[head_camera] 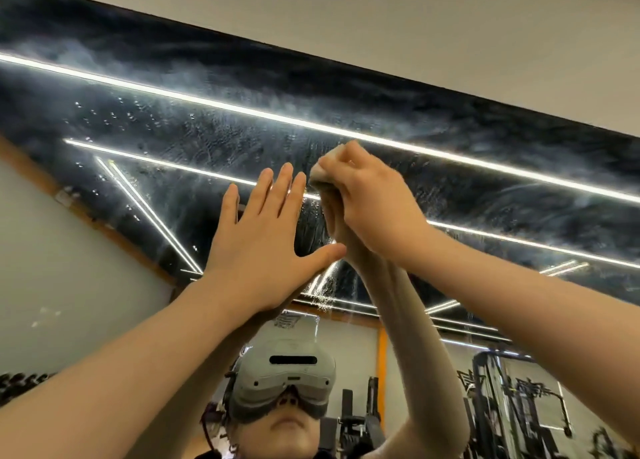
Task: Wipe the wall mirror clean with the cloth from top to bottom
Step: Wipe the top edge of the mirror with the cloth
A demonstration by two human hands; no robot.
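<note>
Wall mirror [450,154], upper band: streaked and beaded with wet smears, so wiping looks barely begun near the top; all glass below left to do; cloth [323,173] bunched against the mirror, just under its top edge; right hand [367,202] curled round the cloth; left hand [263,230] spread flat on the mirror, just beside the cloth, lying in the downward path; reflected in the mirror: headset [284,382], gym machines [512,399].
</note>
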